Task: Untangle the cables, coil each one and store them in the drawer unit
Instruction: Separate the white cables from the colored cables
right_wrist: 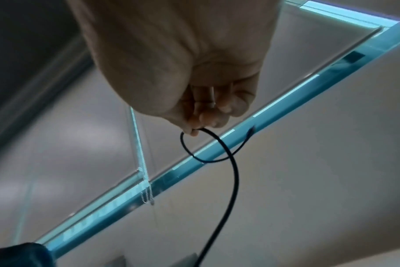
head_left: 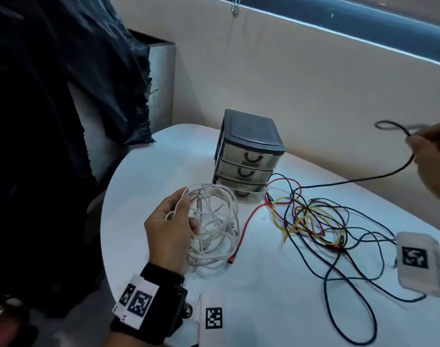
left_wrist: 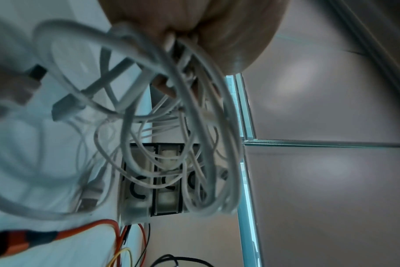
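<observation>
My left hand [head_left: 170,231] grips a loose bundle of white cables [head_left: 214,221] just above the table, in front of the drawer unit [head_left: 247,156]; the white cables [left_wrist: 167,130] hang from its fingers in the left wrist view. The unit is grey with three translucent drawers, and the bottom drawer [head_left: 246,194] is pulled out a little. My right hand [head_left: 429,149] is raised at the right and pinches a black cable [head_left: 359,180] near a small loop. In the right wrist view that black cable [right_wrist: 226,162] drops from my fingertips. It runs down into a tangle of red, yellow and dark cables [head_left: 314,221].
The white round table [head_left: 151,166] ends close to my left wrist. A dark cloth [head_left: 51,96] hangs at the left, a beige wall stands behind. A red cable [head_left: 241,236] lies between the white bundle and the tangle. A paper marker tag [head_left: 212,319] lies near the front edge.
</observation>
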A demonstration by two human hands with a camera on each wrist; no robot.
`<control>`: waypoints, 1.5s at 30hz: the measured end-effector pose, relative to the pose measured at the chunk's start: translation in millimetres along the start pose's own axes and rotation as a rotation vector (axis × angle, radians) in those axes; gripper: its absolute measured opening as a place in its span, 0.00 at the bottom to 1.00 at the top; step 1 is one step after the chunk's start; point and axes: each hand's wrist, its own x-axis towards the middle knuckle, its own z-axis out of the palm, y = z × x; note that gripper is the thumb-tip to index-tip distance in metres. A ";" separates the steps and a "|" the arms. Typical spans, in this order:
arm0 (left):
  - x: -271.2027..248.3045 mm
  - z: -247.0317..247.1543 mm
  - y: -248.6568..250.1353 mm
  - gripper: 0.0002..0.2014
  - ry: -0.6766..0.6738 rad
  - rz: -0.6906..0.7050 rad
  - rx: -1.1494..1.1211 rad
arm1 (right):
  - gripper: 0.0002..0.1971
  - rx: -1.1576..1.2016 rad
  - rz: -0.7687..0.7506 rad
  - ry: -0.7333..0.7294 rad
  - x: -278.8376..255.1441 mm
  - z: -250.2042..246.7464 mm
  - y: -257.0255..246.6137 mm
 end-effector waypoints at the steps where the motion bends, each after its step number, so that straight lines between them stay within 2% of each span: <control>1: -1.3 1.2 -0.1 0.05 0.001 -0.009 -0.013 | 0.13 0.023 0.053 -0.042 -7.6 0.6 -6.6; 3: -4.9 4.6 -0.7 0.04 -0.004 -0.015 -0.026 | 0.10 0.039 0.124 -0.173 -32.6 0.2 -30.1; 6: -11.1 9.9 -1.8 0.04 -0.033 -0.017 -0.027 | 0.08 0.074 0.173 -0.426 -71.1 28.3 -34.6; 10: -17.7 12.7 -4.1 0.04 -0.132 0.063 0.061 | 0.05 0.176 0.161 -0.567 -130.6 66.0 -52.2; 12: -21.2 13.8 -5.1 0.05 -0.197 0.116 0.137 | 0.06 0.332 0.144 -0.542 -155.4 75.7 -66.6; 16: -27.0 15.4 -9.9 0.07 -0.346 0.164 0.288 | 0.07 0.638 0.120 -0.372 -181.9 77.2 -97.3; 21: -36.5 16.9 -13.7 0.11 -0.523 0.116 0.376 | 0.06 0.636 0.048 -0.402 -201.7 87.6 -94.8; 25: -36.4 20.2 -20.9 0.12 -0.555 0.087 0.458 | 0.08 0.743 0.241 -0.321 -203.0 87.2 -86.3; 29: -32.6 21.4 -29.0 0.09 -0.471 0.026 0.484 | 0.08 0.982 0.541 -0.024 -193.4 78.3 -79.2; 31: -27.8 20.0 -31.3 0.07 -0.387 -0.008 0.464 | 0.08 1.078 0.628 0.051 -188.7 71.4 -73.4; 32: -26.1 19.3 -31.3 0.06 -0.346 -0.014 0.448 | 0.08 1.122 0.648 0.030 -187.8 68.7 -71.3; 34: -24.9 19.1 -30.0 0.07 -0.285 -0.012 0.409 | 0.07 1.190 0.642 -0.105 -188.2 65.7 -71.7; 36: -25.6 19.6 -29.0 0.07 -0.250 -0.021 0.364 | 0.04 1.201 0.559 -0.261 -192.7 65.8 -75.6; 38: -27.6 21.4 -28.1 0.07 -0.225 -0.029 0.311 | 0.03 1.158 0.410 -0.348 -200.2 68.9 -81.9; 41: -34.0 26.6 -25.8 0.08 -0.251 -0.079 0.213 | 0.07 0.971 0.238 -0.397 -214.5 78.0 -91.5; 43: -37.7 29.9 -22.8 0.09 -0.288 -0.166 0.100 | 0.07 0.862 0.254 -0.360 -220.0 83.1 -94.7; 45: -37.3 30.5 -20.1 0.10 -0.316 -0.239 0.011 | 0.06 0.859 0.296 -0.330 -221.6 85.6 -93.8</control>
